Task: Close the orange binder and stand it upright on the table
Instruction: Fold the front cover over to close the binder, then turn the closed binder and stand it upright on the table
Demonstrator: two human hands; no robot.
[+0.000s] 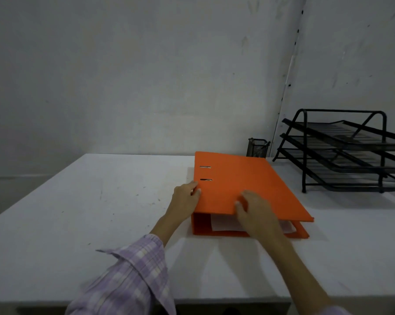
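On white table (78, 212), orange binder (244, 185).

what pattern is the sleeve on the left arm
A lilac and white plaid, seen in the head view on the sleeve of the left arm.

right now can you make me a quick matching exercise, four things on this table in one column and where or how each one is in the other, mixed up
Column 1
1. orange binder
2. letter tray rack
3. mesh pen cup
4. white paper

Column 2
A. stands at the far right of the table, three tiers, black
B. lies flat, cover down, a hand on each near corner
C. shows inside the binder's near open end
D. stands by the wall just behind the binder

Pairs: 1-B, 2-A, 3-D, 4-C
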